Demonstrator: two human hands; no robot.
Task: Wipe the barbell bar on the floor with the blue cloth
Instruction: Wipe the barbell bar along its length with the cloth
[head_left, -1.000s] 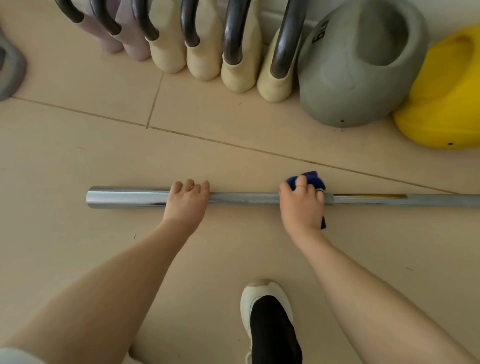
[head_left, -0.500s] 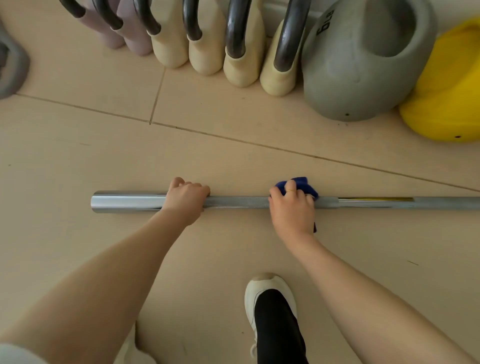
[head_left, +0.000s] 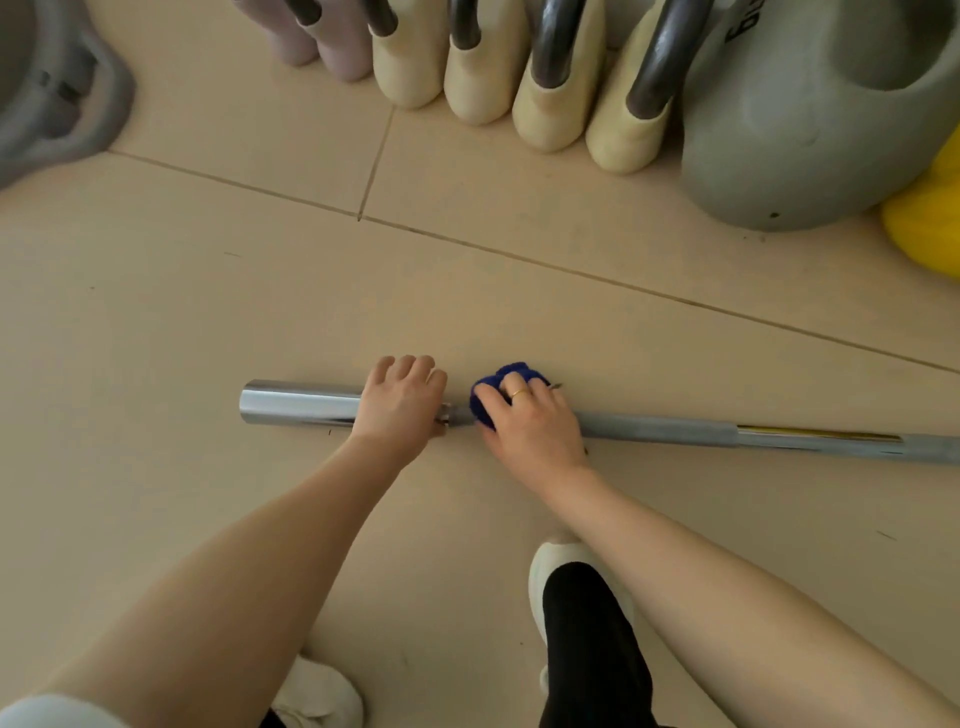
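Observation:
A chrome barbell bar (head_left: 670, 428) lies across the beige tile floor, its thick sleeve end (head_left: 296, 409) at the left. My left hand (head_left: 397, 402) grips the bar where the sleeve meets the shaft, fingers curled over it. Just to its right, my right hand (head_left: 530, 421) holds the bunched blue cloth (head_left: 485, 400) wrapped around the shaft. Only a short stretch of bar shows between the two hands.
A row of cream and pink kettlebells (head_left: 478, 67) stands along the far wall, with a large grey kettlebell (head_left: 810, 119) and a yellow one (head_left: 930, 228) at the right. Another grey weight (head_left: 52, 98) sits far left. My shoes (head_left: 576, 582) are below the bar.
My right hand has slid the blue cloth leftward along the shaft until it is close to my left hand. The left hand has kept its grip near the sleeve.

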